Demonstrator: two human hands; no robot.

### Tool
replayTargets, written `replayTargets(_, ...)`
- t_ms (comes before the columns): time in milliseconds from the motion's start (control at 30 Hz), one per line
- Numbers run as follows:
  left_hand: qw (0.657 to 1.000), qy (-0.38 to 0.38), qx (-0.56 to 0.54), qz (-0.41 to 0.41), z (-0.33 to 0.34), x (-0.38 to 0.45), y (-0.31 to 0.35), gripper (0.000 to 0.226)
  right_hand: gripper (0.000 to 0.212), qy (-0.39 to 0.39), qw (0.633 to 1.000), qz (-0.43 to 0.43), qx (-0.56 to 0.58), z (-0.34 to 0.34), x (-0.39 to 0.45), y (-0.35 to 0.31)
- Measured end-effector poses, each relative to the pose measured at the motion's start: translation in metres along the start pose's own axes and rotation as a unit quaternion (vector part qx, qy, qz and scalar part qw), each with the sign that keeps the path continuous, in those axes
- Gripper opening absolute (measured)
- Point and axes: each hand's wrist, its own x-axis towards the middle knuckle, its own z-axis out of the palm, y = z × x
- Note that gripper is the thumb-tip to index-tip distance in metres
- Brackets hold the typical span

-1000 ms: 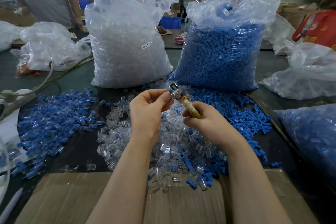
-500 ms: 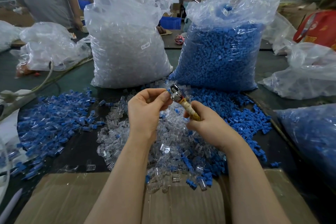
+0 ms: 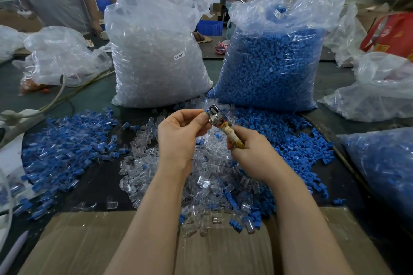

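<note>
Your right hand [image 3: 252, 154] curls round taped handle of tool [image 3: 223, 127], raised over pile of clear pieces [image 3: 207, 183]. Your left hand [image 3: 178, 138] pinches small blue piece [image 3: 204, 114] against its metal head.

I see a tool [image 3: 223, 127] with a silver head and a yellowish-tan wrapped handle. The loose clear pieces [image 3: 207, 183] lie among bright blue pieces [image 3: 62, 147]. The bench [image 3: 93, 96] is dark green and the cardboard [image 3: 89, 248] plain brown.

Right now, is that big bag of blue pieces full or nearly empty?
Mostly full: blue pieces fill the bag up most of its height, leaving only crumpled clear plastic at the top.
</note>
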Motion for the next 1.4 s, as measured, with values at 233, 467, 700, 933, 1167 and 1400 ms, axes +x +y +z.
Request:
replayTargets(233, 0.998, 0.013, -0.019, -0.055, -0.001, 0.001, 0.001, 0.008, 0.01, -0.004, 1.0, 0.009, -0.015, 0.001, 0.001, -0.001)
replayTargets(467, 0.971, 0.128, -0.157, -0.124, -0.016, 0.008, 0.008, 0.007, 0.013, 0.058, 0.995, 0.037, -0.066, 0.005, 0.006, -0.002)
replayTargets(700, 0.836, 0.342, -0.403, -0.146, -0.069, 0.018, 0.022, 0.005, 0.009, 0.13, 0.97, 0.153, -0.136, -0.002, 0.008, 0.01)
replayTargets(933, 0.747, 0.408, -0.506, -0.141, -0.089, 0.02, 0.022, 0.021, 0.019, 0.16, 0.943, 0.235, -0.171, -0.004, 0.006, 0.017)
replayTargets(1167, 0.732, 0.392, -0.551, -0.083, -0.095, 0.027, 0.014, 0.038, 0.023, 0.154, 0.929, 0.267, -0.205, -0.003, 0.004, 0.017)
replayTargets(1400, 0.944, 0.287, -0.077, -0.141, -0.078, 0.024, 0.018, 0.012, 0.023, 0.138, 0.924, 0.28, -0.22, 0.0, 0.004, 0.016)
